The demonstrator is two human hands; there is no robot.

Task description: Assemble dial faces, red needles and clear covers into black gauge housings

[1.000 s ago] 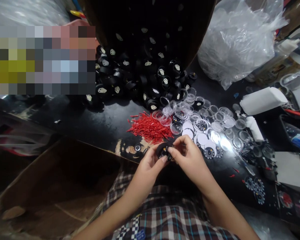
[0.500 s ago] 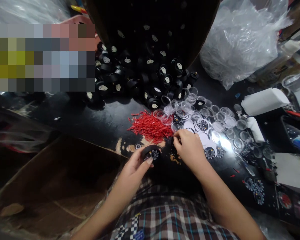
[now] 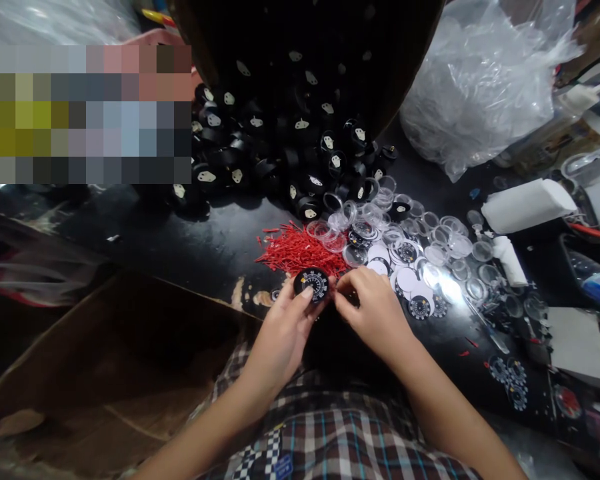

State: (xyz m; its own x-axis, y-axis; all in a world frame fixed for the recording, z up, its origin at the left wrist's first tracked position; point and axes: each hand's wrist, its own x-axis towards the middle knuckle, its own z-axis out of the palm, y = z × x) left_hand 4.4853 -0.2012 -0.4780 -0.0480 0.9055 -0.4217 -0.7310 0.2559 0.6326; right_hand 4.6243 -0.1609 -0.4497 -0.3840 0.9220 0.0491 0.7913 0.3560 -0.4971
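My left hand (image 3: 289,319) grips a round black gauge (image 3: 312,285), its dial facing up with white markings and a small yellow patch. The thumb lies over the lower part of the dial. Close by on the right, my right hand (image 3: 373,303) has thumb and index fingertips pinched together at the gauge's edge. Whatever is in that pinch is too small to make out. Just beyond both hands lies a heap of thin red pointers (image 3: 300,248). Clear round covers (image 3: 380,217) and loose dial discs (image 3: 407,280), some white side up, are scattered beyond my right hand.
Many black gauge housings (image 3: 260,160) pile up at the back, spilling from a dark container. A clear plastic bag (image 3: 480,87) stands back right, near white rolls (image 3: 527,205). At right lie a few dials (image 3: 510,377). An open cardboard box (image 3: 105,373) sits below the table edge at left.
My left hand has raised the gauge and turned its dial more toward me. My right hand has moved left from the edge of the red heap to the gauge.
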